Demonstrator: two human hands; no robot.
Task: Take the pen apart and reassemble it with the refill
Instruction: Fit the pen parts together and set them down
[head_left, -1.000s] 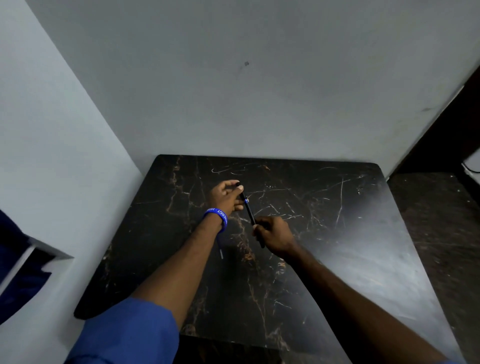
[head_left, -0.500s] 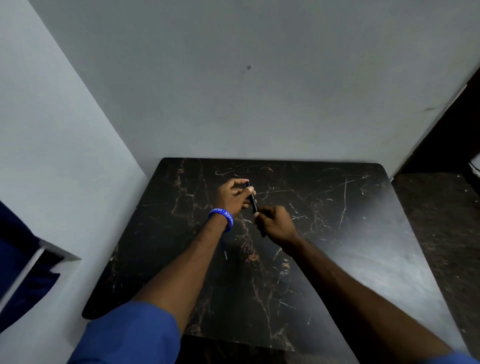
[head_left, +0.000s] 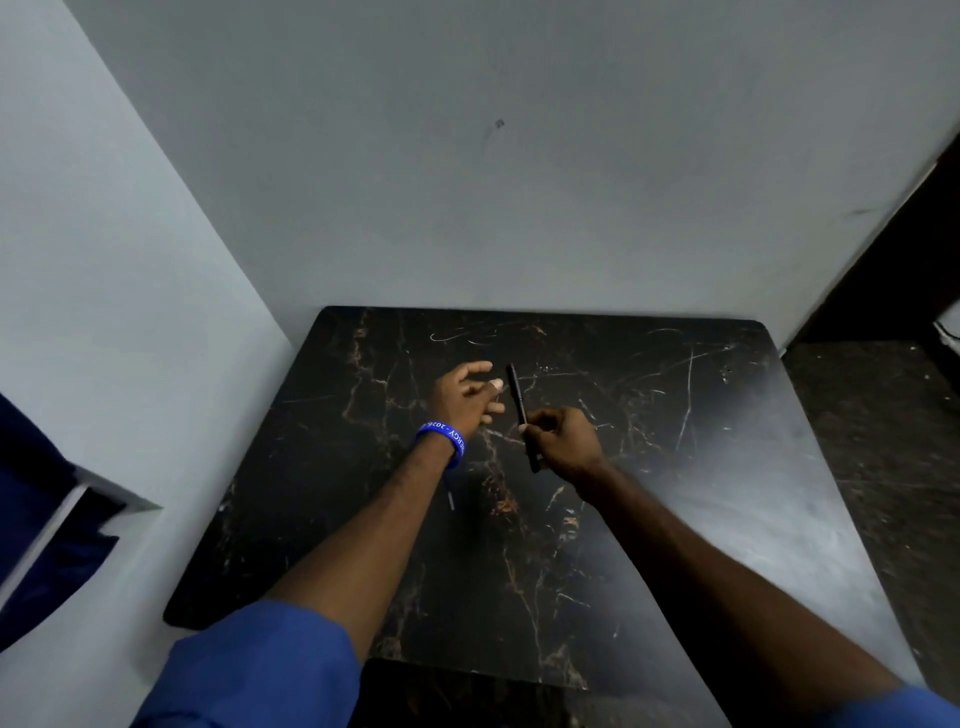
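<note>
A slim black pen (head_left: 517, 397) is pinched near its middle by my right hand (head_left: 563, 441), above the black marble table (head_left: 675, 467). The pen points away from me, its far end up and its near end sticking out below my fingers. My left hand (head_left: 467, 396), with a blue wristband, hovers just left of the pen with fingers spread, not touching it. A thin small piece (head_left: 451, 500) lies on the table below my left wrist; I cannot tell what it is.
Grey walls close the table in at the back and the left. A dark floor or second surface (head_left: 872, 441) lies to the right of the table. A dark blue object (head_left: 41, 493) sits at the left edge.
My left hand has let go of the pen's far end and opened its fingers. The pen now stays in my right hand alone.
</note>
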